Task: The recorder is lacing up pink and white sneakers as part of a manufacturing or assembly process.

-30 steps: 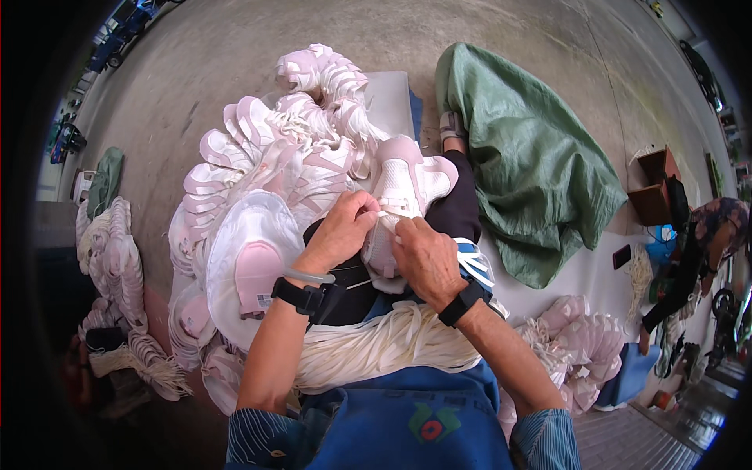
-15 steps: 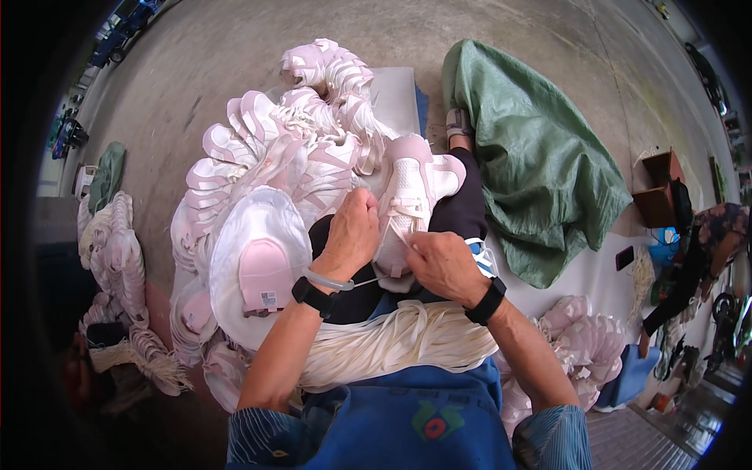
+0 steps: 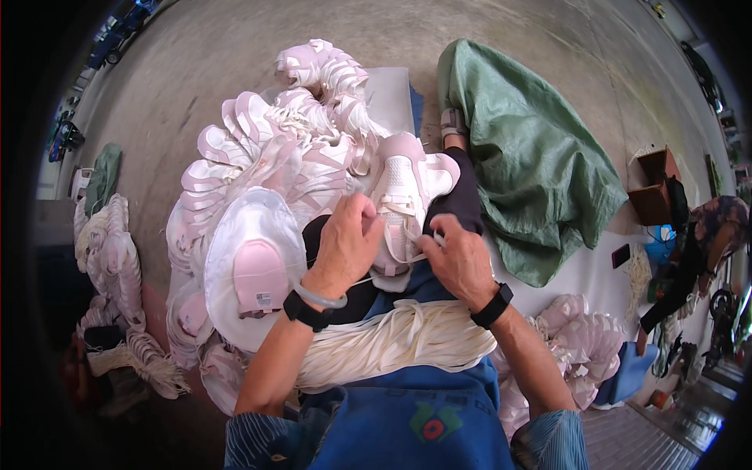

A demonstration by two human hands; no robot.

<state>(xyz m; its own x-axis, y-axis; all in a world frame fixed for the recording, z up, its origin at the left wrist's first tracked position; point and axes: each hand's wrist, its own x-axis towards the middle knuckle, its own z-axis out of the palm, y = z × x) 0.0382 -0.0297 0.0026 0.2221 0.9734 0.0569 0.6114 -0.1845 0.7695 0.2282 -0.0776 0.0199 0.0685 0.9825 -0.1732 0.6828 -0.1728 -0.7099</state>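
A pink and white shoe upper (image 3: 401, 184) lies toe away from me on my lap, with a cream shoelace (image 3: 398, 205) threaded across its upper part. My left hand (image 3: 348, 244) is beside its left edge, fingers curled in; what they hold, if anything, is hidden. At its right edge, my right hand (image 3: 458, 262) is closed with thumb and forefinger on a loop of the lace. A thin lace strand runs low across the upper toward my left wrist. Below the hands, a thick bundle of cream laces (image 3: 399, 345) lies across my lap.
Many pink and white uppers (image 3: 243, 149) are piled at the left and ahead; a white one with a pink patch (image 3: 254, 251) lies by my left forearm. A green sheet (image 3: 529, 168) covers something at right. Beyond it are a phone (image 3: 621, 255) and another person's arm (image 3: 666, 301).
My hands have moved apart from the middle of the upper. The right hand has shifted to the right with the lace, and a loop now shows between the hands.
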